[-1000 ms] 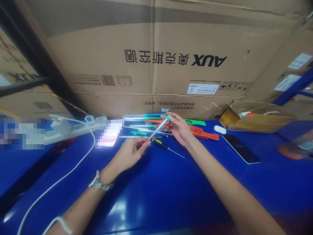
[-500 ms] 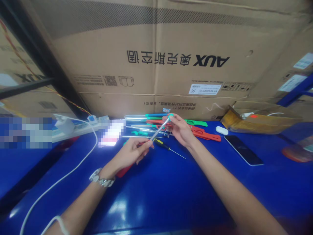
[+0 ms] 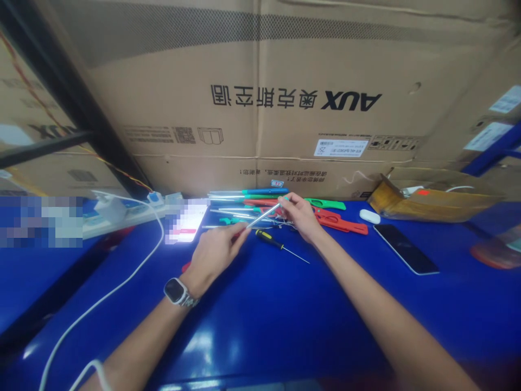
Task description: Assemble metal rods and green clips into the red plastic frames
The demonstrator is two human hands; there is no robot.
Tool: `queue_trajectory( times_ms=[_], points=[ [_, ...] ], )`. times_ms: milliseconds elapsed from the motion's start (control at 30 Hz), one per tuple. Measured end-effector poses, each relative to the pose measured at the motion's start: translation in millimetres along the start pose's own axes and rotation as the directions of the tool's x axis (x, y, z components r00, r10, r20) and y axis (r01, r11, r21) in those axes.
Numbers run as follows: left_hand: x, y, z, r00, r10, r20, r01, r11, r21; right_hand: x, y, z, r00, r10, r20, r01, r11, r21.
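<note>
My left hand [image 3: 215, 251] is closed around a long-necked lighter with a red body [image 3: 186, 267], which shows only in part behind my wrist. The lighter's silver metal tube [image 3: 264, 214] points up and to the right. At its far end, the fingers of my right hand [image 3: 302, 216] pinch a small green tip piece. Just below the tube lies a yellow and black screwdriver [image 3: 268, 239]. Behind my hands, more long lighters with red [image 3: 345, 223], green [image 3: 325, 204] and blue [image 3: 268, 191] bodies lie in a pile.
A lit phone [image 3: 189, 220] and a power strip [image 3: 134, 217] with a white cable [image 3: 122, 283] are at left. On the right lie a dark phone [image 3: 405, 248], a white earbud case [image 3: 369, 216] and an open cardboard box [image 3: 439, 203]. A large carton [image 3: 183, 70] stands behind.
My left wrist has rolled over, so the watch face now shows. The lighter has tilted flatter and its red body has gone mostly behind my hand. My right hand stays at the tip.
</note>
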State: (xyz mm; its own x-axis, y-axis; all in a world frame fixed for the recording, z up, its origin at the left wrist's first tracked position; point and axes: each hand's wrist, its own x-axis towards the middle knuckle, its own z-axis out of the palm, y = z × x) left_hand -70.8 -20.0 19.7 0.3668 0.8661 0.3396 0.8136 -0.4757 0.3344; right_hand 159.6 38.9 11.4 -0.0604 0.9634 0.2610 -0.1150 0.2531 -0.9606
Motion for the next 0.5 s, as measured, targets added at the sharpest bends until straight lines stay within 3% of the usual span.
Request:
queue_trajectory(
  times_ms=[333, 500],
  points=[
    [0, 0, 0.3, 0.998, 0.059, 0.025, -0.060, 0.997, 0.050, -1, 8, 6, 0.995, -0.103, -0.013, 0.101, 0.986, -0.132],
    [0, -1, 0.2, 0.998, 0.042, 0.045, -0.043, 0.999, 0.008, -4, -8, 3, 0.982, -0.077, 0.171, 0.102, 0.984, -0.144]
  ],
)
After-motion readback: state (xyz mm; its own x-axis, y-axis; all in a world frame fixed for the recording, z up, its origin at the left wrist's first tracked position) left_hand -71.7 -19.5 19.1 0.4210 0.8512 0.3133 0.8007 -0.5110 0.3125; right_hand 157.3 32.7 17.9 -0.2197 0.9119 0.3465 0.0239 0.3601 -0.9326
